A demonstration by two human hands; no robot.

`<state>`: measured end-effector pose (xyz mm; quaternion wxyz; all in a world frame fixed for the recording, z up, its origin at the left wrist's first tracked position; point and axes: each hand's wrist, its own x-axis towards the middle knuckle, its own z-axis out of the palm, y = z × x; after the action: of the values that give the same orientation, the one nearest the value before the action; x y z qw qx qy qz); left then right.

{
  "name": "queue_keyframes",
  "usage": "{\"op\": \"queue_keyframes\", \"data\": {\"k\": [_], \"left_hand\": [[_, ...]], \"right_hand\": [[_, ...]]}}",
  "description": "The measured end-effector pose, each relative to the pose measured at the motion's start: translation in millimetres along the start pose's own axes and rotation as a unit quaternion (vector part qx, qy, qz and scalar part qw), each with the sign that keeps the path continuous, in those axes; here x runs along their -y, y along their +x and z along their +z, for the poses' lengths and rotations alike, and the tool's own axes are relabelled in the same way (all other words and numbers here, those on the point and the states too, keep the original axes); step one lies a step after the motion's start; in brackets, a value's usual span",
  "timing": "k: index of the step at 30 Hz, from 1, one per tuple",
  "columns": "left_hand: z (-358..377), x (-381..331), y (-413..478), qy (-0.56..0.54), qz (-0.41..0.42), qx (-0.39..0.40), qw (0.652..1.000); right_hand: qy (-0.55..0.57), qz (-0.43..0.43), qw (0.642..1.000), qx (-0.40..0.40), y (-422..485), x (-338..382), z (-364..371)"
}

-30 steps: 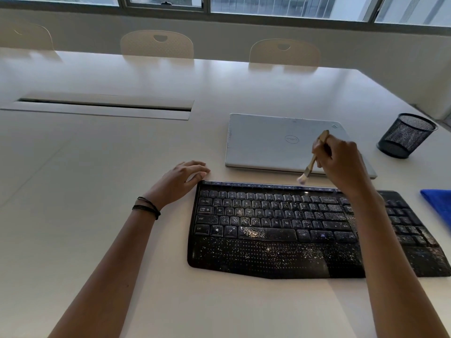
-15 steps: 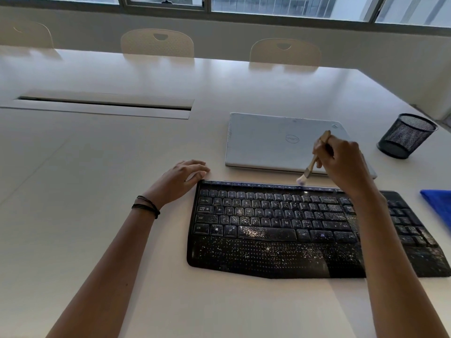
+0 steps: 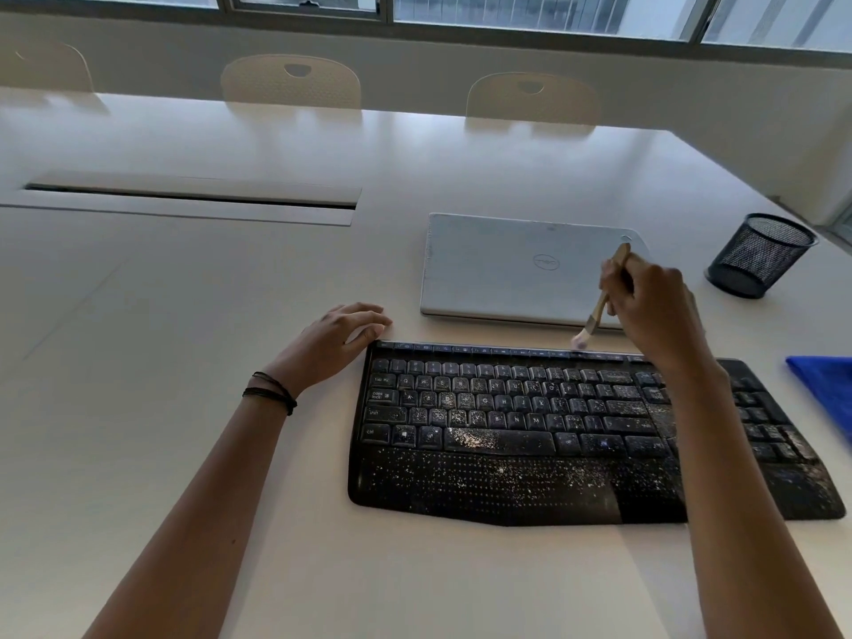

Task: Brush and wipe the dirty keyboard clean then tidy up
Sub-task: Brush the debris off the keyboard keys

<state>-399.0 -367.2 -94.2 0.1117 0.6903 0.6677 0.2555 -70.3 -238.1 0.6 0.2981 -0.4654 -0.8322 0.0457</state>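
A black keyboard (image 3: pixel 530 435) with white specks over its keys and palm rest lies on the white table. My right hand (image 3: pixel 654 311) grips a small wooden-handled brush (image 3: pixel 601 302), whose pale bristle tip points down at the keyboard's top edge, right of centre. My left hand (image 3: pixel 336 343) rests flat on the table with relaxed fingers, its fingertips touching the keyboard's top left corner. A blue cloth (image 3: pixel 825 389) lies at the right edge of view, partly cut off.
A closed silver laptop (image 3: pixel 516 269) lies just behind the keyboard. A black mesh pen cup (image 3: pixel 758 255) stands at the right. A long cable slot (image 3: pixel 193 196) runs across the table at the left. Several chairs (image 3: pixel 290 80) line the far side.
The brush tip has shifted very slightly along the keyboard's top edge. My left hand has stayed in place.
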Motion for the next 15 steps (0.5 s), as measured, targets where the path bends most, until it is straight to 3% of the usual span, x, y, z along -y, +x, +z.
{"op": "queue_keyframes", "data": {"k": [15], "left_hand": [[-1.2, -1.8, -0.5, -0.002, -0.005, 0.006, 1.0]], "right_hand": [[0.002, 0.005, 1.0, 0.01, -1.4, -1.7, -0.9]]}}
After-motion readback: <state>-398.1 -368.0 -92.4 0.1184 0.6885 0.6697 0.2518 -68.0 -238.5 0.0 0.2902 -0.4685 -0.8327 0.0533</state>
